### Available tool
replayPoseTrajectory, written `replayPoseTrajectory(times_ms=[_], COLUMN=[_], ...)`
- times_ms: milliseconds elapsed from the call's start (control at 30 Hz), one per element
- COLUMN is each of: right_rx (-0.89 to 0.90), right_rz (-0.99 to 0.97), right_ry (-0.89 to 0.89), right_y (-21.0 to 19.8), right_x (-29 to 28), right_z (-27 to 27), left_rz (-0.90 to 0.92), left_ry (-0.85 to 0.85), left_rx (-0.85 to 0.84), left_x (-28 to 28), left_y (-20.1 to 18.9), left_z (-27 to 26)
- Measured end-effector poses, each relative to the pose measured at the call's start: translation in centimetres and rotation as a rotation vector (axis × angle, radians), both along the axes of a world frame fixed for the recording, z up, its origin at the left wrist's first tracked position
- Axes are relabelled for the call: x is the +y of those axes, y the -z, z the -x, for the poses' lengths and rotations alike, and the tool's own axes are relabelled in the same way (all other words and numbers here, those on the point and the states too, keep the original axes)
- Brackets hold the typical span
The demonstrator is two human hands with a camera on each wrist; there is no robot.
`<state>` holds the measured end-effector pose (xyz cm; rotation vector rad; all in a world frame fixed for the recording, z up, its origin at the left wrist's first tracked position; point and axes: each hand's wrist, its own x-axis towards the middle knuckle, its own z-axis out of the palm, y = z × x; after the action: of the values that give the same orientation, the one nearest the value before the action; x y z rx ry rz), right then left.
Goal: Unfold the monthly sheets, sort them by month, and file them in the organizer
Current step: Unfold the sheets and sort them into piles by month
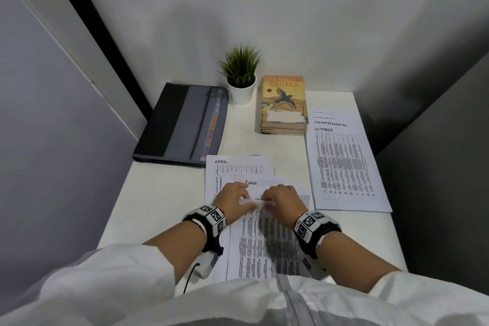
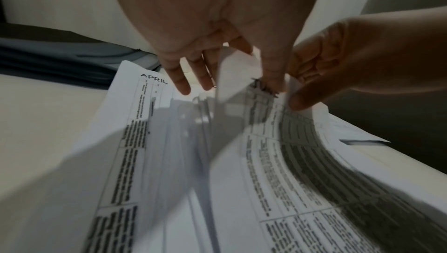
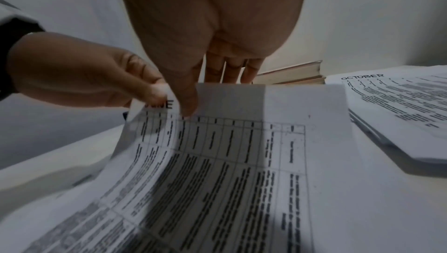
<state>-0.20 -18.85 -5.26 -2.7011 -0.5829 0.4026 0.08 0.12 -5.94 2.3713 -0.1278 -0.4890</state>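
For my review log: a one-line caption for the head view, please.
Both hands, left hand and right hand, unfold the white printed JUNE sheet over the APRIL sheet.

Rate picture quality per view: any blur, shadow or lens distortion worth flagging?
Head view: sharp at centre, OCTOBER sheet heading legible, wide-angle bending at the walls, dim corners. Left wrist view: motion blur on the lifted sheets, the left hand casts shadow over them, APRIL sheet still readable. Right wrist view: the JUNE sheet is soft and smeared at the bottom, the right hand dark and close.
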Motion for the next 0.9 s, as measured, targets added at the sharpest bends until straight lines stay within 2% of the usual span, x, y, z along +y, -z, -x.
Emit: replayPoseTrajectory(times_ms=[100,167,333,500,567,733,900], right_rx=[0.002,0.033,0.116,0.206,0.214,0.187,0.169], right_rz=[-0.018,-0.022,-0.1,-0.344,-0.383,-0.24,-0.199], right_ry=[-0.019,0.002,0.059,0.306,0.368,0.261,0.253], right_y=[0.2,0.3,0.5,0.5,0.5,0.9,0.9], right_x=[-0.8,-1.4,-1.9,-1.7,-1.5,-1.3,-1.4], right_z=[0.5,0.8,1.7,1.8,1.6,1.2,1.5], left_rz=[0.09,0.092,0.072,0.044,0.047,0.076,0.101], left_ry=[-0.081,-0.129,-0.177,-0.164,-0.147,-0.141,-0.159], left_rx=[0.001,-0.011,0.083,0.135,0.144,0.169,0.175], left_x=[0.5,1.1,2.0,1.4,1.2,0.9,0.6], left_y=[-0.3,-0.2,0.5,0.7,0.4,0.0,0.1], left_z=[0.2,0.1,-0.1,-0.3,-0.3,-0.3,-0.2])
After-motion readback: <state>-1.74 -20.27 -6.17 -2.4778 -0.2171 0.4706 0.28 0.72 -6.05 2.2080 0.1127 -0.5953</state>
